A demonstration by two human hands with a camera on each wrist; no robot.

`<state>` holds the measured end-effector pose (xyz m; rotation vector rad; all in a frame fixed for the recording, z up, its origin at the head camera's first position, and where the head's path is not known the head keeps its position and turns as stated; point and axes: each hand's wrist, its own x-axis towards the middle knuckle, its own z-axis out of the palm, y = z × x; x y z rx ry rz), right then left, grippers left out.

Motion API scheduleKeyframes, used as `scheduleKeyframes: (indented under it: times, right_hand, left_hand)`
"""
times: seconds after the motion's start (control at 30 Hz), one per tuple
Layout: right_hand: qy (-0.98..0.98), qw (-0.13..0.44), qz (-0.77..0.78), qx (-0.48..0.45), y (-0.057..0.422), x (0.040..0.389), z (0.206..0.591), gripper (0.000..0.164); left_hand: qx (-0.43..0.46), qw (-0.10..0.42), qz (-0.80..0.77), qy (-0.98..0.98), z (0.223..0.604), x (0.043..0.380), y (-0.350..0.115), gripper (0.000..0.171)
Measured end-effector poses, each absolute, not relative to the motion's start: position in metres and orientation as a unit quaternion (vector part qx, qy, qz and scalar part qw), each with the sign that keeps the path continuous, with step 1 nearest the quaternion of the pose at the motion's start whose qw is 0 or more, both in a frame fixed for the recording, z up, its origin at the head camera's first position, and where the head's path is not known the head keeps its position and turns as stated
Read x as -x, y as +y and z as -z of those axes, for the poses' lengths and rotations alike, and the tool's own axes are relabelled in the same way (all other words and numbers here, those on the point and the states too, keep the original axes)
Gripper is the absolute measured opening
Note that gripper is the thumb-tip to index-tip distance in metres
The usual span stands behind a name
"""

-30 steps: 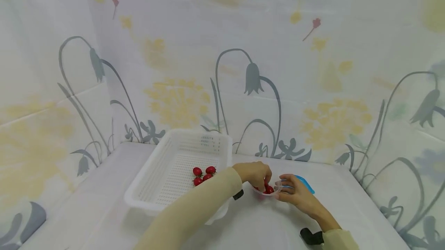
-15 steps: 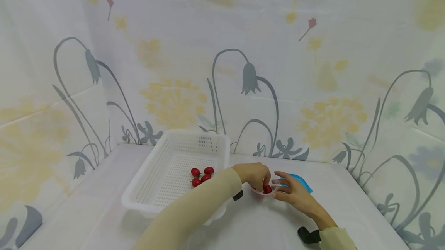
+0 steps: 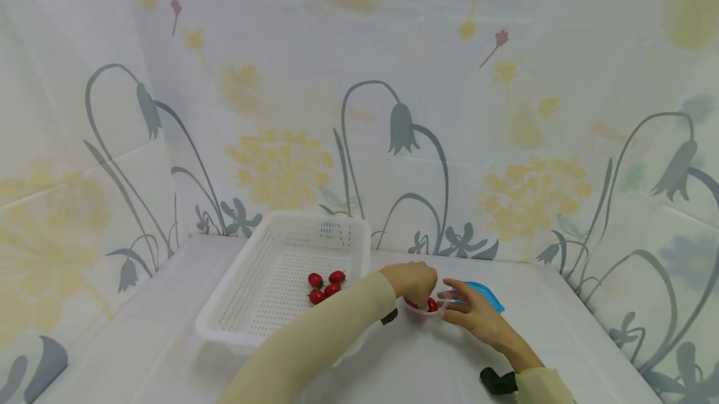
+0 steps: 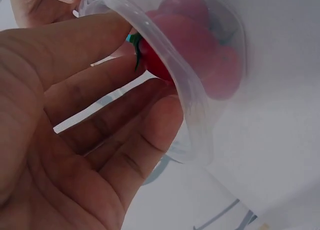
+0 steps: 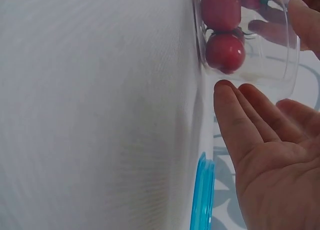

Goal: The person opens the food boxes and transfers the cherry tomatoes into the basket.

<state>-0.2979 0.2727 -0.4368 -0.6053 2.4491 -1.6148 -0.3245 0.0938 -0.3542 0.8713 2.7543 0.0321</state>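
In the head view my left hand (image 3: 414, 282) reaches down into a small clear plastic tub (image 4: 197, 103) on the table. The left wrist view shows its curled fingers and thumb inside the rim, round a red cherry tomato (image 4: 157, 63) with a green stalk. More cherry tomatoes (image 5: 225, 53) lie in the tub. My right hand (image 3: 477, 313) is at the tub's right side with its fingers extended. In the right wrist view its fingertips are close to the tub wall; I cannot tell if all touch.
A white perforated basket (image 3: 224, 323) stands to the left, with several cherry tomatoes (image 3: 332, 290) in it, partly behind the left sleeve. A blue lid (image 3: 487, 295) lies behind the right hand. A flower-printed cloth wall (image 3: 359, 142) closes off the back of the table.
The left hand has moved slightly deeper into the tub. The right hand stays beside it. The whole head view has shifted a little.
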Motion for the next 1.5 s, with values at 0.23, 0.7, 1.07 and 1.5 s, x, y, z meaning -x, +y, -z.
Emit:
scheduleKeyframes:
  times: [0.23,0.7,1.07,1.5]
  right_hand:
    - [0.818,0.081,0.537,0.191,0.272,0.298,0.435,0.073]
    - [0.802,0.098,0.558,0.188,0.27,0.297,0.435,0.076]
    - [0.81,0.095,0.545,0.195,0.269,0.297,0.435,0.078]
    - [0.818,0.09,0.54,0.176,0.267,0.297,0.436,0.073]
  left_hand:
    - [-0.3,0.145,-0.026,0.943,0.354,0.326,0.093,0.015]
    - [-0.301,0.157,-0.009,0.941,0.353,0.323,0.092,0.015]
    - [-0.319,0.152,-0.008,0.936,0.354,0.329,0.089,0.02]
    - [-0.291,0.158,-0.007,0.943,0.347,0.325,0.083,0.017]
